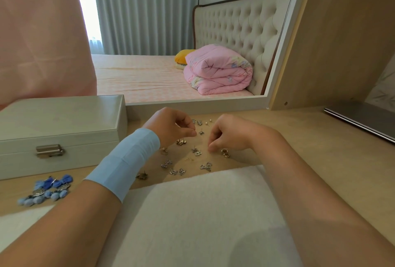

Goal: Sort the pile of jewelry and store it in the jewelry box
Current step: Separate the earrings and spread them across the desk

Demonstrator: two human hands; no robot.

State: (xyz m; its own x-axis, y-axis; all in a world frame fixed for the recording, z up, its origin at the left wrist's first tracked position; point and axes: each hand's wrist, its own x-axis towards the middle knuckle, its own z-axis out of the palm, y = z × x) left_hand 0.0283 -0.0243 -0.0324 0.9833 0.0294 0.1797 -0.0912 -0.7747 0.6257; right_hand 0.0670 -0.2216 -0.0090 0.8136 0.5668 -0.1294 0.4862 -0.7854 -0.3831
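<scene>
Left hand [171, 126]'s fingers [192, 133] pinch together above scattered earrings [181, 142]; right hand [229, 134]'s fingers curl onto the desk [299, 138] beside them. Whether either holds a piece I cannot tell.

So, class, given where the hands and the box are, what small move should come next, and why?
Probably the left hand should unlatch the jewelry box: its lid is shut, while the earrings lie loose on the desk, so nothing can be stored yet.
</scene>
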